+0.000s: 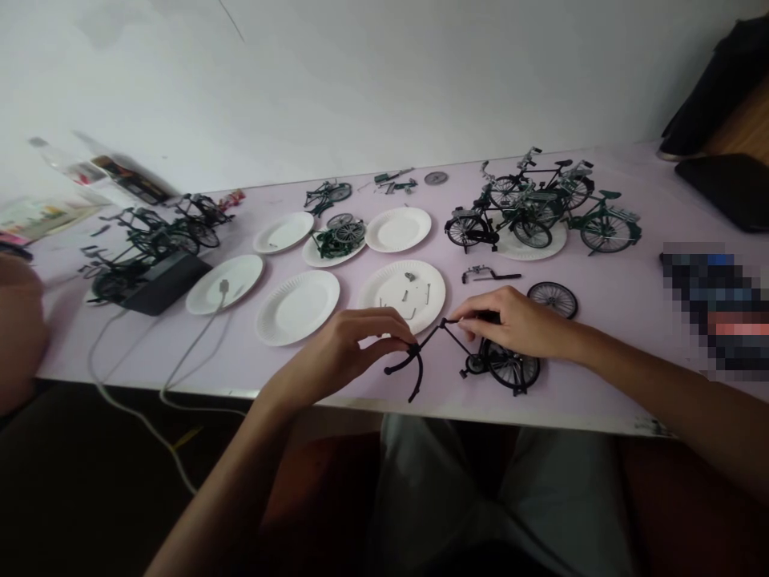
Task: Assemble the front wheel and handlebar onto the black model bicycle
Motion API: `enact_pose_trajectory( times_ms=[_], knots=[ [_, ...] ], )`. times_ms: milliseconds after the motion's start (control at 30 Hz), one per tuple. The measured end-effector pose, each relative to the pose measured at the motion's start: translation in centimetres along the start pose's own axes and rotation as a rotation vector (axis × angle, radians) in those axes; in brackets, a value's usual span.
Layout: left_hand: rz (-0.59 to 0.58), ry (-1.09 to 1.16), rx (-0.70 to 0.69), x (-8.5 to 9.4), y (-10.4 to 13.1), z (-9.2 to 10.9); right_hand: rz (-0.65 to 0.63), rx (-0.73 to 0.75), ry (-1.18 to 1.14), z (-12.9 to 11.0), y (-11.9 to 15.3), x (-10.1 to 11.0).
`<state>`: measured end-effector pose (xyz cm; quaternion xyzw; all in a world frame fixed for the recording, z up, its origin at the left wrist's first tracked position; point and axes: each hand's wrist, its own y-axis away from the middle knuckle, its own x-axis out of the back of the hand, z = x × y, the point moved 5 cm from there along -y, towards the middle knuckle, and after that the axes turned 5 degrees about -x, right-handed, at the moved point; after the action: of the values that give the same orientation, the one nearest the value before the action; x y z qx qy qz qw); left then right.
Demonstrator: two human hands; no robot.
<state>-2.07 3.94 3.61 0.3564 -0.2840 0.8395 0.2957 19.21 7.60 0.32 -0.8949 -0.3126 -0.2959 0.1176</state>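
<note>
Near the table's front edge stands a black model bicycle frame (456,340) with its rear wheel (513,365) fitted. My left hand (360,340) pinches a curved black fork piece (414,365) at the frame's front end. Its two prongs hang down to the left. My right hand (510,320) has its fingers closed on the top bar of the frame, above the rear wheel. A loose spoked wheel (553,300) lies just behind my right wrist. Behind my hands, a white paper plate (433,280) bears several small metal parts.
Several white paper plates (299,308) cover the middle. Finished model bicycles (609,228) stand at the right, more (144,228) at the left beside a dark box (168,284). A handlebar part (489,274) lies behind my right hand. A white cable (192,353) hangs over the front edge.
</note>
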Motion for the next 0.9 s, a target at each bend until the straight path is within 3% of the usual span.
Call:
enact_pose_trajectory(
  times_ms=[600, 900],
  knots=[
    [0.002, -0.196, 0.016, -1.3, -0.1, -0.4, -0.002, 0.000, -0.022, 0.1, -0.2, 0.1],
    [0.029, -0.213, 0.028, -0.8, 0.2, -0.3, 0.034, -0.016, -0.013, -0.2, -0.1, 0.2]
  ],
)
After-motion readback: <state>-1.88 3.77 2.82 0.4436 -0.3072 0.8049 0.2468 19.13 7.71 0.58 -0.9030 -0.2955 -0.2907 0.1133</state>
